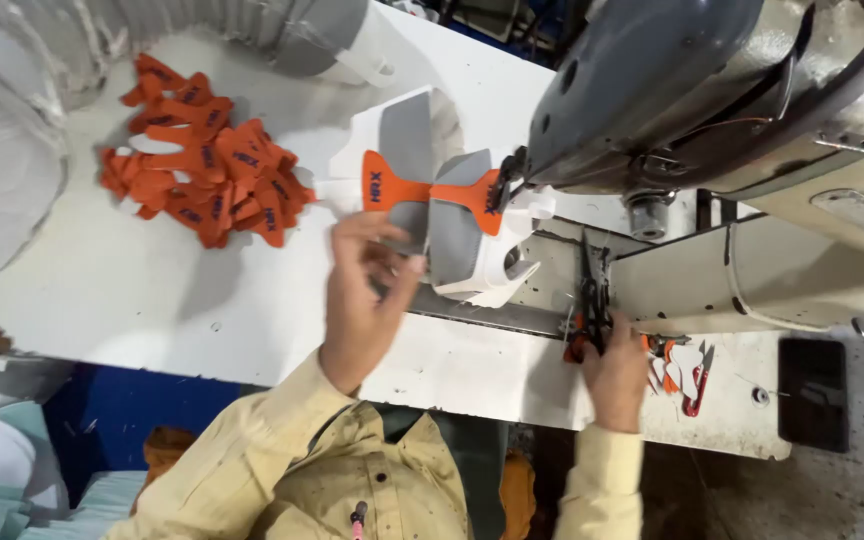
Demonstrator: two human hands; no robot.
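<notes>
White worktable (pixel 152 290) fills most of the view, with a big grey sewing machine (pixel 712 90) standing over its right side. Left of the machine lies a heap of orange tabs (pixel 207 170). Under the needle sits a grey and white shoe piece (pixel 457 225) with an orange tab (pixel 422 190) across it. The left hand (pixel 362 290) pinches this piece's near edge. The right hand (pixel 614 372) is closed around small scissors (pixel 590 290) at the table's front edge.

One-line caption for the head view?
Left hand holds grey-and-white pieces at a sewing machine; right hand grips scissors.
</notes>
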